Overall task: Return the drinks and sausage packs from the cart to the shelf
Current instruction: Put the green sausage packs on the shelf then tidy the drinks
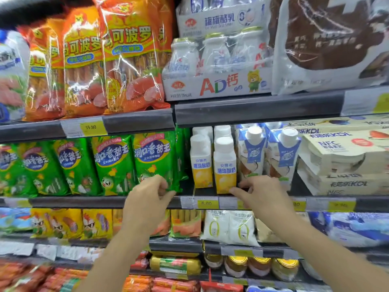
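Two hands raised to the middle shelf (147,202). Left hand (150,199) with fingers curled, pinching the lower right corner of a green sausage pack (154,159), upright at the right end of a row of the same green packs; white Chinese writing on a blue oval, not read further. Right hand (260,193) with fingers bent, tips against the base of a yellow-and-white drink bottle (224,165) at the shelf front; whether gripping or only touching, cannot tell. Blue Chinese label on the bottle, with a second like bottle (201,160) just beside on the left. On the right, two white cartons with blue labels (284,152), then stacked beige boxes (345,157) marked "KDL" and "NFC". Yellow price tag (207,203) on the shelf edge under the bottles, reading "6.00". On the upper shelf, orange sausage packs (130,57) above a tag (91,127) reading "19.90", and beside them a white multipack of small bottles (216,81) marked "AD". Below, yellow sausage packs (96,223) and white pouches (229,226).
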Demonstrator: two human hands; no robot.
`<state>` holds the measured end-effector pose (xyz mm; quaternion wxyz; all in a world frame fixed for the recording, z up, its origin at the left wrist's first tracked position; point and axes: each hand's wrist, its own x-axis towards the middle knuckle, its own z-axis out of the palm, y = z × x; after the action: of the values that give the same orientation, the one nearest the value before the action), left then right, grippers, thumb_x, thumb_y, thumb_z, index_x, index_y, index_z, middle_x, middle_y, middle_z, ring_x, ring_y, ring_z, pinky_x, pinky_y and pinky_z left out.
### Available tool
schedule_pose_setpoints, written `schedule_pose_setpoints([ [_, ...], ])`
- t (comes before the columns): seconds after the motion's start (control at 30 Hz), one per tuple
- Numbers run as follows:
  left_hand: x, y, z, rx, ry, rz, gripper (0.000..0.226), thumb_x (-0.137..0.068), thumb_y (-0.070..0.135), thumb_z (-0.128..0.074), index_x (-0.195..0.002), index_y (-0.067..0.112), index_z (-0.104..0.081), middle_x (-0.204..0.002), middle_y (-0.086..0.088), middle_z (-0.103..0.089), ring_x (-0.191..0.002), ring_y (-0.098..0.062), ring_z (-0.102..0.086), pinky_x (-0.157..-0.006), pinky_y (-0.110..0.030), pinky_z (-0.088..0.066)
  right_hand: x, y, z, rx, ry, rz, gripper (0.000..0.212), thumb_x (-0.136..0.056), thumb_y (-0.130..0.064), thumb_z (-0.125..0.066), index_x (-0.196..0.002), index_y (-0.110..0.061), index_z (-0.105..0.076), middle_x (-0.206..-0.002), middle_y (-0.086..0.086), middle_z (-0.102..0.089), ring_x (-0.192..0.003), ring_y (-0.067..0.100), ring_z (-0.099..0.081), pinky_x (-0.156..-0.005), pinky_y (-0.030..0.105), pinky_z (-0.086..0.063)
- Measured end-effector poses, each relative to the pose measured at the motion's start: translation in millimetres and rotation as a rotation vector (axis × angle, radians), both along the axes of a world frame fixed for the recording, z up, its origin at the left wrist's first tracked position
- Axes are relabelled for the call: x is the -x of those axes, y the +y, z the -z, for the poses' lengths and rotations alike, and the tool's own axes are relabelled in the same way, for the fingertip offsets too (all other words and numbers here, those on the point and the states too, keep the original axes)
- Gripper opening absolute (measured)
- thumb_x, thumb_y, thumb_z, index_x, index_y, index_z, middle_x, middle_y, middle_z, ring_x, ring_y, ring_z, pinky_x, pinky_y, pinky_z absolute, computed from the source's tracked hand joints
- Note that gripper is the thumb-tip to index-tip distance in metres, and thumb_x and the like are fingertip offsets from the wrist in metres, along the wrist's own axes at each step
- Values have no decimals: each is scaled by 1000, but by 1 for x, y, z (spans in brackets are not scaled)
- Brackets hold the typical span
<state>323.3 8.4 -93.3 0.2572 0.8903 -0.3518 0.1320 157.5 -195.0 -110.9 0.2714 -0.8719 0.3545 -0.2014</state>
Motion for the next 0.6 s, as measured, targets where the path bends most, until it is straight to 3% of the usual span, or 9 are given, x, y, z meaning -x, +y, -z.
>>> schedule_pose_setpoints([
  [0.1,24,-33,-2,130,286,110,34,-78,33,-81,-105,29,-61,-95,16,-65,-72,-4,-61,-76,-30,-55,-1,3,-3,4,24,1,41,-84,-62,-65,-101,-27,-77,-67,-16,-60,-73,6,-61,-60,27,-50],
  [0.17,25,-51,-4,173,366,121,44,-75,32,-83,-112,28,-59,-94,14,-67,-72,-6,-63,-78,-35,-56,-4,4,-6,32,83,7,41,-83,-66,-63,-88,-27,-76,-68,-11,-67,-70,8,-63,-59,28,-52],
  [0.33,10,-71,-5,189,425,158,62,-68,33,-88,-119,23,-54,-97,12,-65,-87,-17,-67,-79,-36,-55,-15,10,-10,88,196,49,49,-79,-70,-63,-78,-21,-71,-70,-3,-68,-71,17,-66,-61,33,-55],
  [0.47,2,-74,-2,174,410,208,55,-66,32,-90,-107,23,-55,-98,7,-71,-87,-16,-69,-80,-39,-58,-21,18,-10,104,201,125,51,-78,-71,-63,-78,-20,-69,-70,-3,-67,-72,18,-67,-64,35,-58],
  [0.6,-3,-71,1,166,416,242,52,-69,30,-88,-108,19,-55,-101,5,-71,-92,-16,-68,-79,-33,-54,-25,23,-9,116,205,178,51,-80,-69,-62,-75,-18,-67,-68,-1,-68,-70,20,-67,-65,38,-59],
])
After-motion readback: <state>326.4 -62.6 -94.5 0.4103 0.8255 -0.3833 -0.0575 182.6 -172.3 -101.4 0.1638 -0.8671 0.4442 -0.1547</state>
